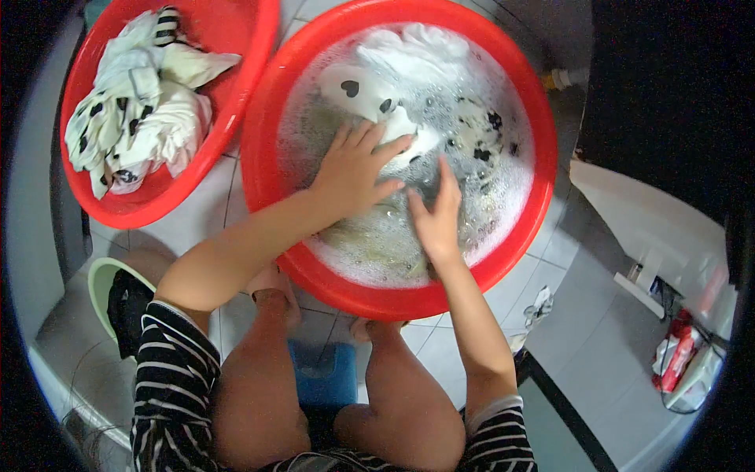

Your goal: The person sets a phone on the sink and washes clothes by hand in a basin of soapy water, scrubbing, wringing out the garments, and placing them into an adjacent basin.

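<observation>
A big red basin [543, 169] of foamy water stands before me with white laundry soaking in it. My left hand [358, 169] lies spread over a white cloth with black heart prints [354, 88], its fingertips touching the fabric. To its right, my right hand [440, 212] is in the suds, fingers stretched and apart, holding nothing. Beyond my hands floats a bunched white cloth [417, 51]. A white cloth with black flower prints [481, 141] lies partly under water at the right. Murky water and foam hide what is below.
A second red basin [145, 208] at the left holds a heap of wet white clothes with black patterns [141, 110]. Near my left arm stands a pale green tub [102, 283] with dark cloth in it. My legs flank a blue stool [324, 374] on the tiled floor [543, 275].
</observation>
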Motion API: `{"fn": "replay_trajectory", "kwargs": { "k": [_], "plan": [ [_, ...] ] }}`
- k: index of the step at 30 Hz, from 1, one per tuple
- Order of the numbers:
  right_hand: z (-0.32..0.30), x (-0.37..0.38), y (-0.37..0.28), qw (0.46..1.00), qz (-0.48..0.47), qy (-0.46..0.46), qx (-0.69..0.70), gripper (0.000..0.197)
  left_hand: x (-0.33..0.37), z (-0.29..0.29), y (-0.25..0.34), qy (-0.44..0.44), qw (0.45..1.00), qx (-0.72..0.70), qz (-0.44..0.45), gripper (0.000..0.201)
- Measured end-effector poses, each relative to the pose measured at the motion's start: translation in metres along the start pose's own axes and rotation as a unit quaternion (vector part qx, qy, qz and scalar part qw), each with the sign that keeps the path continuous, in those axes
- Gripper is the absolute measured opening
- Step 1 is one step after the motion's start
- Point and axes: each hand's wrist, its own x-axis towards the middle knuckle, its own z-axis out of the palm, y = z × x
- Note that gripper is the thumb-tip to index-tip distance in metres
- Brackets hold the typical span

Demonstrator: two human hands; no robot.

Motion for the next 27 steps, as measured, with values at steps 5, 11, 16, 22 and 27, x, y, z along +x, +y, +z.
{"fn": "replay_trajectory", "kwargs": {
  "k": [5,11,16,22,27],
  "plan": [
    [0.013,0.027,0.016,0.999,0.014,0.019,-0.046,0.062,0.039,0.027,-0.003,-0.172,0.982,0.074,0.023,0.049],
    [-0.008,0.017,0.044,0.990,0.124,-0.008,0.069,0.016,0.021,0.057,-0.017,-0.254,0.966,0.017,0.036,0.064],
    [-0.085,-0.036,0.043,0.858,0.261,0.118,0.426,0.012,0.001,-0.004,0.008,-0.248,0.965,-0.053,-0.065,0.052],
    [-0.118,-0.059,0.043,0.895,0.208,0.195,0.345,0.028,-0.013,-0.061,0.016,-0.089,0.966,-0.215,-0.115,0.036],
    [-0.073,-0.019,-0.006,0.995,-0.060,0.039,-0.063,0.063,0.012,-0.029,-0.002,-0.018,0.993,0.117,0.020,0.045]
  ]
}}
